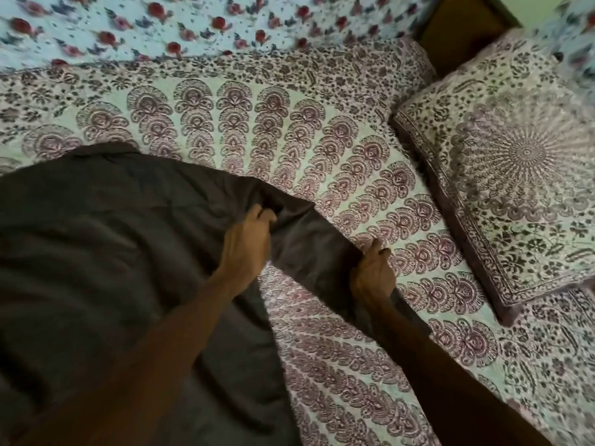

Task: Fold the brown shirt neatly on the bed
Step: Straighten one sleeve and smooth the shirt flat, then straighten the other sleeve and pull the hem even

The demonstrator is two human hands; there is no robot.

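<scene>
The brown shirt (96, 239) lies spread over the left half of the bed (322, 149), which is covered by a white sheet with a maroon print. One sleeve reaches out to the right of the shirt's body. My left hand (248, 243) pinches the fabric where that sleeve meets the body. My right hand (373, 272) grips the sleeve's outer end, lifted slightly off the sheet. The shirt's lower part runs out of view at the bottom left.
A pillow (502, 175) in a matching print lies at the right. A second cloth with red flowers (193, 24) covers the far side. A wooden headboard (460, 30) shows at the top right.
</scene>
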